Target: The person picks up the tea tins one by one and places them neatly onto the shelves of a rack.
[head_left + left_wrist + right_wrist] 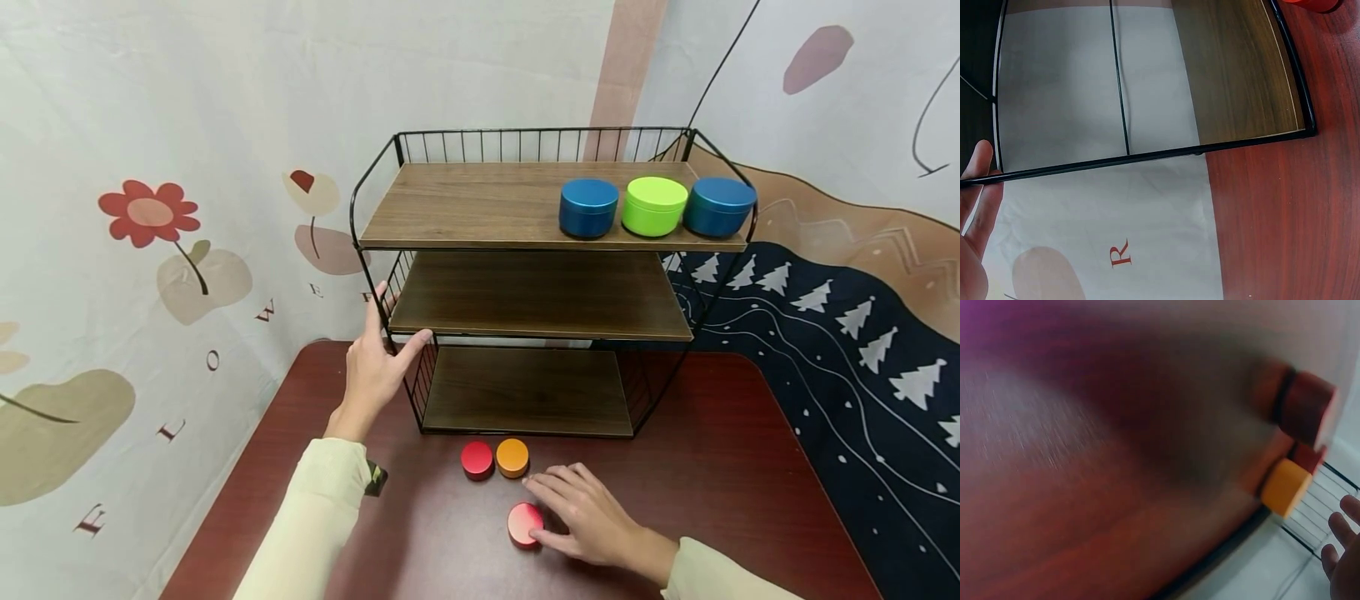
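A three-tier wood-and-black-wire shelf rack point(480, 292) stands on the table. My left hand point(372, 367) is at its left side, thumb and fingers spread about the front post. In the left wrist view, straight fingers point(985, 209) touch the black wire rod. My right hand point(592, 517) hovers low over the table with fingers spread, the thumb beside a small round red tin point(525, 525). Behind that tin stand another red tin point(477, 460) and an orange tin point(512, 458), side by side in front of the rack. The right wrist view shows fingers point(1340, 531) apart from the tins.
On the top tier's right side stand a blue lidded tin point(588, 208), a lime-green tin point(654, 207) and another blue tin point(720, 207). The dark red table point(720, 467) bears everything. Printed cloth point(247, 100) hangs behind and to both sides.
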Tool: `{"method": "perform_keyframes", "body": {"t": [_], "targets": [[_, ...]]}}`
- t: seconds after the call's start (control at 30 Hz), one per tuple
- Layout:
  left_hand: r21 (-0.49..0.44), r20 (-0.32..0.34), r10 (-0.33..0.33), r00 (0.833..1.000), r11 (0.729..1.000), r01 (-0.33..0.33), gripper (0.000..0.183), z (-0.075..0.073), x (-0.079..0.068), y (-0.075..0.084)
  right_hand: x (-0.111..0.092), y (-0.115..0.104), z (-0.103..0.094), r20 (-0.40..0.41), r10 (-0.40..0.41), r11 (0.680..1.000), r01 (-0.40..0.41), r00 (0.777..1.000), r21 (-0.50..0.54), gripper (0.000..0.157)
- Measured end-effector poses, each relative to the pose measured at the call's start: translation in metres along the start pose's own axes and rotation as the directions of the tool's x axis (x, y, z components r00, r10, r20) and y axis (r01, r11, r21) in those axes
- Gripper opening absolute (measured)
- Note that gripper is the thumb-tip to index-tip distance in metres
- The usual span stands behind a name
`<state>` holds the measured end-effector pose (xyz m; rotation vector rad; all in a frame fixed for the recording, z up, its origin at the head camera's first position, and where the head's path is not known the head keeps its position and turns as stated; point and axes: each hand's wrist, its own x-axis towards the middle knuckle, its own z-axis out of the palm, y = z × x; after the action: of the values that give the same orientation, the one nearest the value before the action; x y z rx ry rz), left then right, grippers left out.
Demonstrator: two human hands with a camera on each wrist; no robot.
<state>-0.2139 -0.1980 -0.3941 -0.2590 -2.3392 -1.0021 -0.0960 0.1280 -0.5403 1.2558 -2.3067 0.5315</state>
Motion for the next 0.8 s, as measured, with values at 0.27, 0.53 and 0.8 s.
{"method": "perform_keyframes", "body": {"t": [0.27,0.53,0.8], "targets": [[0.005,0.004,-0.005,1.000,1.000,0.005,0.088,0.000,0.000,0.000,-0.013,-0.006,0.019,0.069,0.033,0.999,-0.032,0.997,-0.013,0.061],[0.002,0.000,0.000,1.000,1.000,0.000,0.088,0.001,-0.001,-0.001,-0.017,-0.008,0.030,0.141,0.036,0.999,-0.037,0.989,0.002,0.061],[-0.004,-0.001,0.005,1.000,1.000,-0.005,0.087,0.001,0.000,-0.002,-0.017,-0.009,0.034,0.149,0.010,1.000,-0.008,0.989,-0.012,0.053]]}}
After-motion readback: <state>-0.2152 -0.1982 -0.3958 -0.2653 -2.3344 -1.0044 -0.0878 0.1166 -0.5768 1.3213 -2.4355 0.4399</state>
